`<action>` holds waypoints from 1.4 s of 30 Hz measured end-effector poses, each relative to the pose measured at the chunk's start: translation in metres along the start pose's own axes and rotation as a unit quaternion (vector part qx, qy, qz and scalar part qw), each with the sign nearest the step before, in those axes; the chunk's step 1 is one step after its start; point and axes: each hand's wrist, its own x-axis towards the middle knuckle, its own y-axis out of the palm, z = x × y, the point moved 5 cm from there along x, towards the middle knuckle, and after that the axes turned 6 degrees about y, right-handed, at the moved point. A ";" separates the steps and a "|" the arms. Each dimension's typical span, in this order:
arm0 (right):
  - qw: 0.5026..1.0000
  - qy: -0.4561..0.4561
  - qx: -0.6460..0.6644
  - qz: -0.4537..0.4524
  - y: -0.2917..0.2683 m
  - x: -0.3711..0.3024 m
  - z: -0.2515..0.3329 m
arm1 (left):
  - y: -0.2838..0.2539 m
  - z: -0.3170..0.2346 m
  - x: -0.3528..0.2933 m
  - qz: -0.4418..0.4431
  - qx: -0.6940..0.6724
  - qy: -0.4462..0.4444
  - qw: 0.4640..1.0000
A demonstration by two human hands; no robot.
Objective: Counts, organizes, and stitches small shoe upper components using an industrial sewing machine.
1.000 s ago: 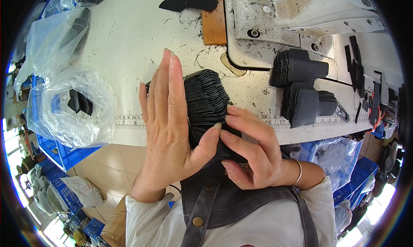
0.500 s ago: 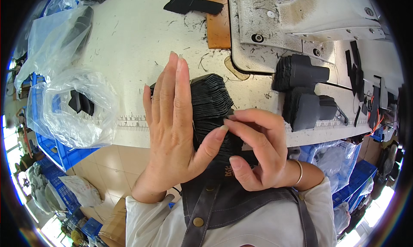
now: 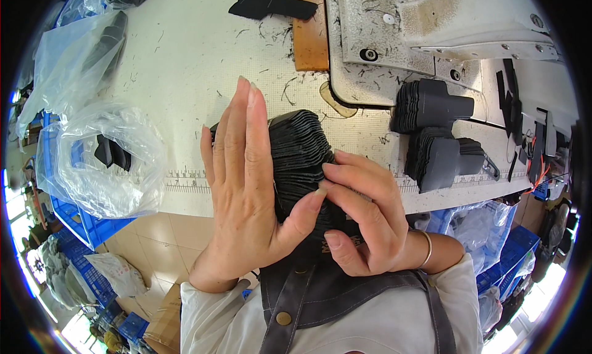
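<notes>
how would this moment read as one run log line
left hand: straight along left side of fanned black stack | right hand: touching its right edge | nearby: clear bag, white machine

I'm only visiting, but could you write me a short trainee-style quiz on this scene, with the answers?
1. True or false: the left hand is clenched into a fist.

2. Which wrist wears a bangle?
A) left
B) right
C) both

3. Fill the gap: dark pieces show inside the opening of a clear plastic bag to the ____ of the hands.

Key:
1. False; its fingers are extended along the black stack.
2. B
3. left
</notes>
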 end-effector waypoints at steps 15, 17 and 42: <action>0.998 0.013 0.060 0.003 0.002 -0.004 -0.004 | 0.001 -0.002 0.002 0.001 0.008 0.007 1.000; 0.999 0.013 0.037 0.014 0.001 -0.003 -0.002 | 0.000 -0.002 0.002 0.001 0.009 0.010 1.000; 0.998 0.005 0.066 -0.009 0.005 -0.002 -0.004 | 0.001 -0.002 0.002 -0.003 0.011 0.003 1.000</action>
